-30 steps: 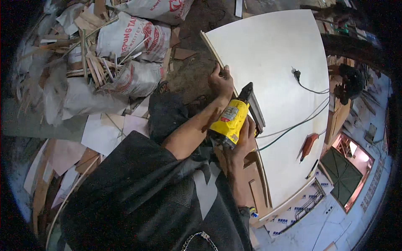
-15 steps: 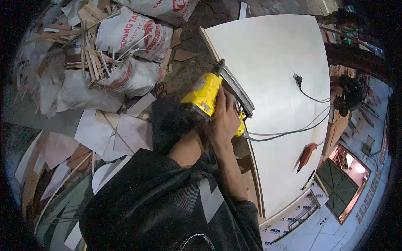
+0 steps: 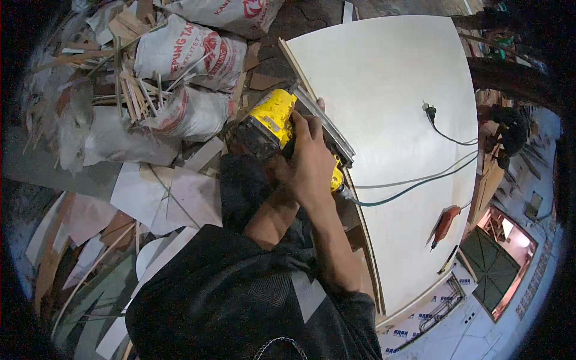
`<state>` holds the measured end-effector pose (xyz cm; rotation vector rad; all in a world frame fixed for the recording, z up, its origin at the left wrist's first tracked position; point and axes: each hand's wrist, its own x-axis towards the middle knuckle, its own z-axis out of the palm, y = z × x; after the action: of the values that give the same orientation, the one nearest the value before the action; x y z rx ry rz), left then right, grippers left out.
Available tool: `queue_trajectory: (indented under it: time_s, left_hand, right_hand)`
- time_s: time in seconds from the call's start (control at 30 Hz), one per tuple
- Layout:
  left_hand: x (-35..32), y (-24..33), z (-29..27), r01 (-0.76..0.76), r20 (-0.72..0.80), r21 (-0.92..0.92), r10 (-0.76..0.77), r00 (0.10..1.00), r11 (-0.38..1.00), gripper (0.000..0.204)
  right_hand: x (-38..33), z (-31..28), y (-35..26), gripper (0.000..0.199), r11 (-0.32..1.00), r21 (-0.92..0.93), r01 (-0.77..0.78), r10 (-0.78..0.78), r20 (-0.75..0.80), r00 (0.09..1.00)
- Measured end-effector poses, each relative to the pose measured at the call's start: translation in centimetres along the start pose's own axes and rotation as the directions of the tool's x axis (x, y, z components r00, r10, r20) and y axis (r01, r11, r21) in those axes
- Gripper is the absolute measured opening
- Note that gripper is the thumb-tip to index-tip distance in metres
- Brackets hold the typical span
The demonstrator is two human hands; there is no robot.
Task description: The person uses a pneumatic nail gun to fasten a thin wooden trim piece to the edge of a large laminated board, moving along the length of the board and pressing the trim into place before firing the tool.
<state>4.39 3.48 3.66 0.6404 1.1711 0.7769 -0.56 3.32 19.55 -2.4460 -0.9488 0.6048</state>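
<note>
A yellow and black nail gun (image 3: pixel 271 120) lies along the near-left edge of a large white panel (image 3: pixel 396 108). My right hand (image 3: pixel 312 157) is wrapped over the nail gun, its fingers bent against the yellow body. From the tool's rear end, beside my right wrist, an air hose (image 3: pixel 390 200) runs across the panel. The long metal magazine (image 3: pixel 324 126) rests along the panel's edge. My left hand (image 3: pixel 279 171) reaches under the tool and is mostly hidden behind my right hand, so its fingers cannot be made out. A fingertip shows past the magazine; whose hand it belongs to is unclear.
On the panel lie a black plug (image 3: pixel 429 111) with its cord, a red-orange hand tool (image 3: pixel 445 227) and a thin dark tool (image 3: pixel 449 259). White sacks (image 3: pixel 180 54), wood strips (image 3: pixel 135 93) and board offcuts (image 3: pixel 141 192) crowd the left. Another person (image 3: pixel 510 132) is at the far right.
The nail gun and my right hand have shifted left, and the tool's yellow head has tilted over more. A fingertip now shows beyond the magazine.
</note>
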Motion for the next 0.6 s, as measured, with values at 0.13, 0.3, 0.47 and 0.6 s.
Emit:
queue_trajectory:
  time_s: [0.13,0.3,0.47,0.6]
  left_hand:
    - [0.0,-0.4,-0.4,-0.026,-0.023,0.014,0.027,0.999,1.0,0.036]
    - [-0.2,-0.6,-0.1,-0.046,-0.047,0.02,0.047,0.998,0.999,0.036]
    - [1.0,-3.1,0.3,-0.002,-0.105,-0.319,-0.033,0.994,0.948,0.036]
    - [0.3,-0.5,-0.5,-0.316,-0.029,0.242,0.332,0.943,0.917,0.039]
  right_hand:
    - [0.4,1.5,-0.5,0.07,0.963,-0.258,0.075,-0.094,-0.062,0.994]
    - [-0.2,0.1,-0.7,0.059,0.982,-0.184,0.043,-0.056,-0.065,0.996]
    - [-5.1,-1.8,2.7,0.07,0.996,-0.087,-0.022,-0.004,-0.28,0.96]
    - [-11.9,-3.3,7.1,0.059,0.991,0.058,-0.125,0.137,-0.409,0.902]
